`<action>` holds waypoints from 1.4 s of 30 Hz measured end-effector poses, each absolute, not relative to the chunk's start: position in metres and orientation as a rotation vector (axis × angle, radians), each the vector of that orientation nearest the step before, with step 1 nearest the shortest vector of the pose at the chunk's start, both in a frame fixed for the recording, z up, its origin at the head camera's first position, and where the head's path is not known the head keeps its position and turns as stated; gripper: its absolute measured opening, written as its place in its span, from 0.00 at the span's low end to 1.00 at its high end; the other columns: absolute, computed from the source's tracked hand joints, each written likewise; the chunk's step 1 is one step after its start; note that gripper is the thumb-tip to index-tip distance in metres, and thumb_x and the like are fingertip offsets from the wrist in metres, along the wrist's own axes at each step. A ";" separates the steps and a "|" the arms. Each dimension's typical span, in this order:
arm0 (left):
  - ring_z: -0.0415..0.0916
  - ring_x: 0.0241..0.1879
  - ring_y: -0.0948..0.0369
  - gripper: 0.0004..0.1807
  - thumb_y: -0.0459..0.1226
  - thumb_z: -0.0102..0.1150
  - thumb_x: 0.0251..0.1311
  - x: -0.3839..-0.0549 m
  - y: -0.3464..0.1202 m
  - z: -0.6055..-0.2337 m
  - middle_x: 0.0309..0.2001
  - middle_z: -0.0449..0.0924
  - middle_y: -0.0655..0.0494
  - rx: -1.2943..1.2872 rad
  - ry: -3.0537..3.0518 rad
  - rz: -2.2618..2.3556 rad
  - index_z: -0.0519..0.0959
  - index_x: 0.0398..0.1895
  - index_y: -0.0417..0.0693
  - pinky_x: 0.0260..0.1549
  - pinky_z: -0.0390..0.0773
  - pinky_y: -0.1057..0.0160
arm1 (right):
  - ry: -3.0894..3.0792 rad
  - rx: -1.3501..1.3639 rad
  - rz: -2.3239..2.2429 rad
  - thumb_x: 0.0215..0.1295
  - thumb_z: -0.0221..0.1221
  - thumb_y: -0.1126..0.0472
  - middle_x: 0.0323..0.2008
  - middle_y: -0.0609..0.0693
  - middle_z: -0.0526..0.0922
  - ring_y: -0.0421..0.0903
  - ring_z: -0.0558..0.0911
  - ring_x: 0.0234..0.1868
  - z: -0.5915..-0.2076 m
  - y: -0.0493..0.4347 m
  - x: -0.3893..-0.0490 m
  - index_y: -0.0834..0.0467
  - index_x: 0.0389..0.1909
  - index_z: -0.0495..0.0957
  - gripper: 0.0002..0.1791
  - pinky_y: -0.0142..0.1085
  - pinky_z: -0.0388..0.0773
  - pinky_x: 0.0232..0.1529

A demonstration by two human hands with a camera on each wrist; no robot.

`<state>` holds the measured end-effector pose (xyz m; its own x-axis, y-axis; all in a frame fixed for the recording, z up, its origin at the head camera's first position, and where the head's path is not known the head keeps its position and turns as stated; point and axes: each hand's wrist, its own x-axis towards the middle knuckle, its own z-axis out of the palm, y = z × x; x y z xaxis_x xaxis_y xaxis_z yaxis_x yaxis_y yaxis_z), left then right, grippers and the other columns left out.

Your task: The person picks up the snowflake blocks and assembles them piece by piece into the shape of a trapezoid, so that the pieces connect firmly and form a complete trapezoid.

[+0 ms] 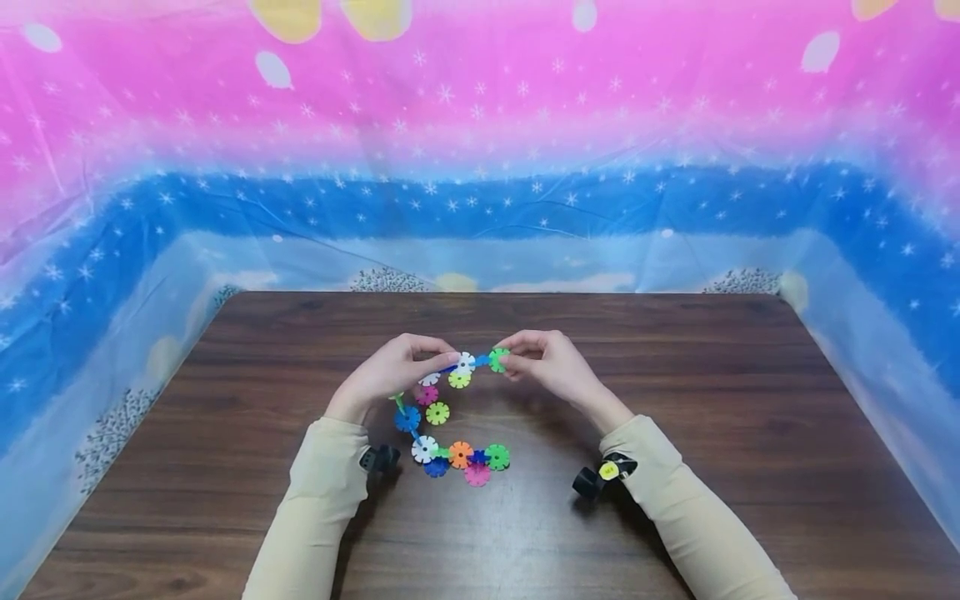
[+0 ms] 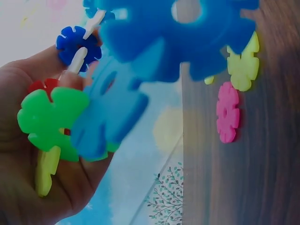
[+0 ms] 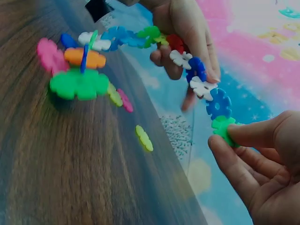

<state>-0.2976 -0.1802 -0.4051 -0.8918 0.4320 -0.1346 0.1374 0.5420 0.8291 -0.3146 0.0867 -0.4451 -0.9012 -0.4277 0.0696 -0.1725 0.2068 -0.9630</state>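
Note:
A curved chain of notched plastic snowflake discs hangs between the hands. My right hand [image 1: 558, 368] pinches the green disc [image 3: 225, 130] at its upper end between thumb and fingertips. That disc joins a blue disc [image 3: 219, 104], then a white one [image 1: 466, 362]. My left hand [image 1: 390, 371] grips the chain near this white disc, with a dark blue disc [image 2: 78, 47] by its fingers. Below the left hand, the chain bends through a blue disc [image 1: 407, 418] and a white disc [image 1: 424, 449]. An orange disc [image 1: 461, 455], a pink disc [image 1: 477, 475] and another green disc [image 1: 497, 457] form its lower end.
Loose discs lie on the brown wooden table [image 1: 712, 375] inside the chain's curve: a pink one [image 1: 427, 395] and two yellow-green ones, the nearer [image 1: 437, 413] beside the chain. Behind the table hangs a pink and blue patterned cloth [image 1: 480, 200]. Each wrist carries a black camera.

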 end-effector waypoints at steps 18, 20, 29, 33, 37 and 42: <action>0.67 0.23 0.51 0.11 0.48 0.53 0.75 -0.298 -0.168 -0.407 0.28 0.71 0.50 0.657 2.524 1.325 0.82 0.47 0.56 0.26 0.71 0.57 | 2.361 -0.656 -1.774 0.71 0.62 0.60 0.39 0.61 0.86 0.65 0.85 0.41 -0.428 0.093 -0.312 0.58 0.53 0.83 0.13 0.58 0.81 0.45; 0.68 0.24 0.48 0.10 0.46 0.52 0.76 -0.297 -0.165 -0.408 0.29 0.73 0.48 0.665 2.521 1.303 0.81 0.47 0.55 0.26 0.72 0.57 | 2.373 -0.651 -1.754 0.72 0.62 0.60 0.40 0.62 0.86 0.64 0.85 0.40 -0.428 0.093 -0.312 0.57 0.54 0.82 0.13 0.58 0.81 0.45; 0.67 0.23 0.55 0.12 0.47 0.53 0.75 -0.292 -0.160 -0.407 0.33 0.76 0.42 0.694 2.558 1.287 0.81 0.47 0.52 0.27 0.73 0.57 | 2.428 -0.692 -1.735 0.71 0.63 0.59 0.39 0.61 0.87 0.63 0.86 0.40 -0.419 0.098 -0.306 0.56 0.56 0.82 0.15 0.55 0.82 0.45; 0.70 0.25 0.55 0.13 0.49 0.56 0.73 -0.293 -0.159 -0.408 0.35 0.81 0.48 0.703 2.577 1.294 0.83 0.47 0.53 0.28 0.74 0.57 | 2.405 -0.689 -1.767 0.69 0.65 0.60 0.37 0.57 0.88 0.63 0.86 0.40 -0.415 0.101 -0.308 0.58 0.55 0.83 0.16 0.56 0.82 0.45; 0.69 0.25 0.54 0.12 0.50 0.56 0.73 -0.293 -0.156 -0.409 0.31 0.79 0.53 0.692 2.595 1.353 0.83 0.44 0.56 0.26 0.72 0.58 | 2.383 -0.684 -1.794 0.68 0.66 0.59 0.37 0.54 0.88 0.63 0.86 0.40 -0.413 0.103 -0.308 0.58 0.54 0.84 0.15 0.56 0.82 0.45; 0.68 0.23 0.51 0.12 0.52 0.56 0.72 -0.289 -0.150 -0.413 0.30 0.78 0.55 0.662 2.616 1.515 0.85 0.43 0.59 0.23 0.71 0.58 | 2.436 -0.697 -1.849 0.67 0.67 0.59 0.36 0.51 0.89 0.58 0.87 0.38 -0.409 0.101 -0.301 0.54 0.51 0.86 0.13 0.49 0.84 0.43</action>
